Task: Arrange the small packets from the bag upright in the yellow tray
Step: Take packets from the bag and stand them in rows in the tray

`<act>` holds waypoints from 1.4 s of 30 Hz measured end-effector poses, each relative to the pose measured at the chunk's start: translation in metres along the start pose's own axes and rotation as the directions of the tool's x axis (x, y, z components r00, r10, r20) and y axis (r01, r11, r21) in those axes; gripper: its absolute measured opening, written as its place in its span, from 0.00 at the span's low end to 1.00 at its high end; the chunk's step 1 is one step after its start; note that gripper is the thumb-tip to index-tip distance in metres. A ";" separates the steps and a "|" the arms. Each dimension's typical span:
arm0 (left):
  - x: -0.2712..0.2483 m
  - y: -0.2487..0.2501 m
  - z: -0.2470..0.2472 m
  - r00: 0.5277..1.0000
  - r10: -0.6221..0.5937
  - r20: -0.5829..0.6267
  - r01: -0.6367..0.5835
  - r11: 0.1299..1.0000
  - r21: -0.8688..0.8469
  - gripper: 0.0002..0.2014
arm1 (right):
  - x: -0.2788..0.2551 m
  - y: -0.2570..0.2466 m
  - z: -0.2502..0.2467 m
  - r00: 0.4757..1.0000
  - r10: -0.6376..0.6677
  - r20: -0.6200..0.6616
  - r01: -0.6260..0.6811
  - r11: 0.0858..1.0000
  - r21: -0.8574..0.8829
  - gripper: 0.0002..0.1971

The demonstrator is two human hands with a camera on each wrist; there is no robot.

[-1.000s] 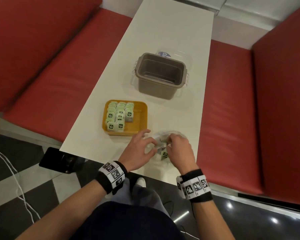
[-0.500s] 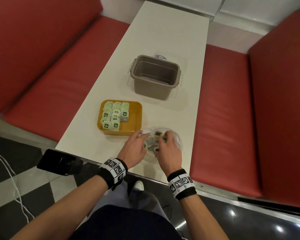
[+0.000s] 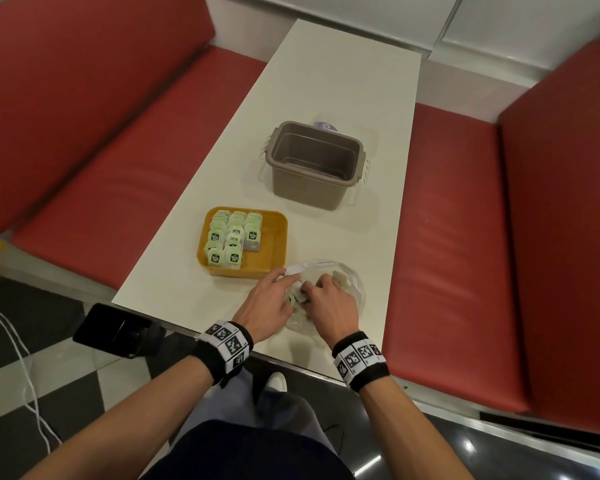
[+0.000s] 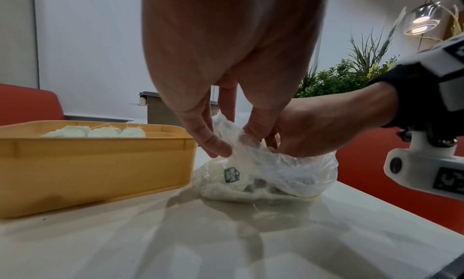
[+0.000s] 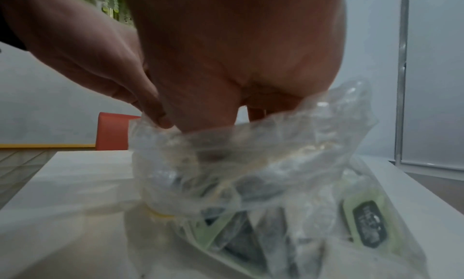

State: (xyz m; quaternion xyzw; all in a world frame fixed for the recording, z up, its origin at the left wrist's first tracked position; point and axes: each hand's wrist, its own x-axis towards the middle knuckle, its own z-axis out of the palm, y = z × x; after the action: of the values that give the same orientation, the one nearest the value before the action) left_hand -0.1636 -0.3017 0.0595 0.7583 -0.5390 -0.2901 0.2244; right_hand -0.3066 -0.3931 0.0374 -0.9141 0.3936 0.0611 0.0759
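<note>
While both hands are working at the near edge of the surface [image 3: 354, 109], the left hand [image 3: 267, 306] is pinching the crumpled rim of the clear bag [image 4: 276, 164] between thumb and fingers, holding its mouth up and open. The right hand [image 3: 329, 306] is reaching down through that mouth with its fingers [image 5: 256, 112] dipped among the loose packets [image 5: 369, 223]; whether its grip is closed on one is something I cannot tell, since the plastic is hiding the fingertips. Those packets are lying flat and jumbled at the bottom of the bag, directly under the right hand, so that hand is the nearer one for the pick. Just beyond and to the left, almost touching the bag, the yellow tray [image 3: 278, 244] is sitting with rows of standing packets [image 3: 234, 233] filling its left part, while its right strip is showing bare floor. As I judge it, the coming move is turning on that short line: a packet is needing to travel forward and left from the bag, and its long axis is needing to be tipped from lying to upright before going into the tray's open right side. Farther back, a brown tub [image 3: 314, 164] is standing on the surface, well apart from the work.
</note>
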 end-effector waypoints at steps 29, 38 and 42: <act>-0.002 0.021 -0.050 0.996 -0.044 -0.077 0.011 0.925 -0.380 0.27 | -0.014 0.041 -0.096 0.958 0.275 -0.085 -0.060 0.481 0.875 0.06; -0.004 0.051 -0.095 0.996 -0.064 0.062 0.080 0.319 -0.945 0.25 | 0.005 -0.013 -0.141 0.992 -0.063 0.109 -0.090 0.243 0.966 0.06; -0.004 0.032 -0.088 0.986 -0.157 0.059 0.103 0.286 -0.953 0.17 | 0.021 -0.031 -0.130 0.990 0.108 0.088 -0.127 0.435 0.891 0.14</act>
State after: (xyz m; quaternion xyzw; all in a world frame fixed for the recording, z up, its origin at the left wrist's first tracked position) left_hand -0.1266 -0.3058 0.1458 0.5252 -0.1937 -0.5524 0.6176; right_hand -0.2627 -0.4108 0.1641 -0.7065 0.4283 -0.1421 0.5452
